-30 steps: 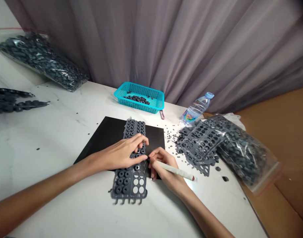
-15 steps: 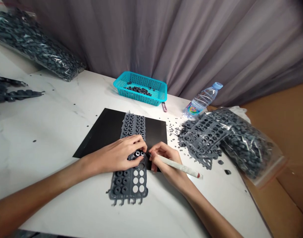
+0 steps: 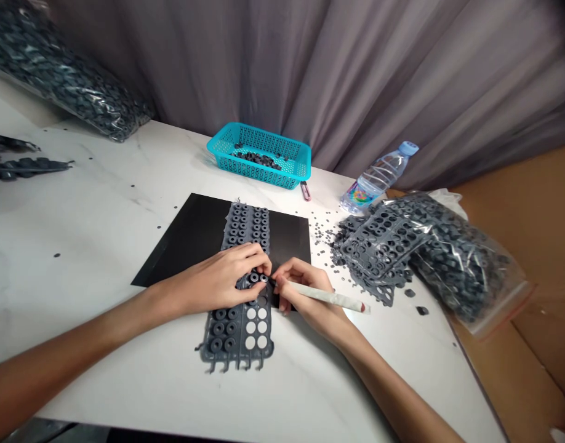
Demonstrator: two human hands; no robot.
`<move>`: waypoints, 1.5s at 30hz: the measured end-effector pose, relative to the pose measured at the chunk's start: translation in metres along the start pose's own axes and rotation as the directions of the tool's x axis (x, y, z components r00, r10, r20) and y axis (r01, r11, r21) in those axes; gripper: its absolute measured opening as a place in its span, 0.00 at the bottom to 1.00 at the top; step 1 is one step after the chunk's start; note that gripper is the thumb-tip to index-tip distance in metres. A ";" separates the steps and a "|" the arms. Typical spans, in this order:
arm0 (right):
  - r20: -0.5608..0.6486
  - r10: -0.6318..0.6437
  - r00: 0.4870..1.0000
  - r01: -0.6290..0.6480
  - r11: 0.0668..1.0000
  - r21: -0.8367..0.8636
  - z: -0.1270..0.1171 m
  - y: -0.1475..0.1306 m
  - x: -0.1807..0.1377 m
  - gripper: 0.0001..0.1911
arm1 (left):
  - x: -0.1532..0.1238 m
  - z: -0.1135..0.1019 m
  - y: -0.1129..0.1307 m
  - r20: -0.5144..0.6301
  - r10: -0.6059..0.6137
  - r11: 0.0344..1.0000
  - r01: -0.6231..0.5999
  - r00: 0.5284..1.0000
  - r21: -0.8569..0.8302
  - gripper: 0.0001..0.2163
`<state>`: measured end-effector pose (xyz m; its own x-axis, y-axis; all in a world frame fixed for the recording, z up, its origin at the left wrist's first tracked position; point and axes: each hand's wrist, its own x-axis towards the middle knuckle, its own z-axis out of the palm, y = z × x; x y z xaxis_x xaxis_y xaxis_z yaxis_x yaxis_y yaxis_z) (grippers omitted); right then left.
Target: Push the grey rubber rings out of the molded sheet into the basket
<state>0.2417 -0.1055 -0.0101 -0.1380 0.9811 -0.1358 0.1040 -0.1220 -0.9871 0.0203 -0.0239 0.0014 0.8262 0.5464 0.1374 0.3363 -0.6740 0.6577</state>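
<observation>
A dark grey moulded rubber sheet (image 3: 239, 335) with rows of small ring-shaped parts lies lengthwise in front of me, its far part over a black mat (image 3: 172, 246). Several holes at its near right show the white table through them. My left hand (image 3: 222, 274) presses on the sheet's middle, thumb and fingers curled around two rings (image 3: 258, 278) with lighter centres. Close by on the right, my right hand (image 3: 305, 286) is closed around a pen-like tool (image 3: 333, 298) with a pale handle and a reddish end. Its working tip, by the rings, is too small to make out.
Behind the mat stands a turquoise basket (image 3: 264, 175) with loose dark parts, beside a small pink cutter (image 3: 305, 191). At right are a water bottle (image 3: 379, 175), a pile of punched sheets (image 3: 375, 252) and a filled plastic bag (image 3: 467, 271). Another filled bag (image 3: 79, 80) lies far left.
The whole view has shifted slightly, so things sit a little higher in the picture. Both hands stay at the same rings; the tool in my right hand has tilted slightly flatter.
</observation>
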 end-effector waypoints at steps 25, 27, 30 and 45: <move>-0.007 0.005 1.000 -0.006 0.983 -0.184 0.001 -0.003 -0.004 0.06 | 0.002 -0.014 -0.004 -0.476 -0.202 0.916 -0.007 0.856 -0.402 0.08; -0.019 0.014 1.000 -0.016 0.997 -0.077 0.000 0.000 -0.003 0.07 | 0.006 -0.023 -0.011 -0.452 -0.323 0.796 -0.019 0.832 -0.605 0.09; -0.052 -0.004 0.999 0.006 0.999 0.038 -0.002 0.001 0.001 0.11 | 0.009 -0.025 -0.016 -0.294 -0.371 0.658 0.026 0.881 -0.752 0.09; -0.091 -0.021 0.996 0.027 0.998 0.060 -0.006 0.011 0.005 0.12 | 0.001 -0.012 -0.003 0.223 -0.404 0.324 0.367 0.887 -0.872 0.12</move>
<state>0.2478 -0.1008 -0.0212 -0.0498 0.9931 -0.1064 0.0408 -0.1044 -0.9937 0.0146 -0.0155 0.0079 0.6975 0.6464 -0.3092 0.0184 0.4153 0.9095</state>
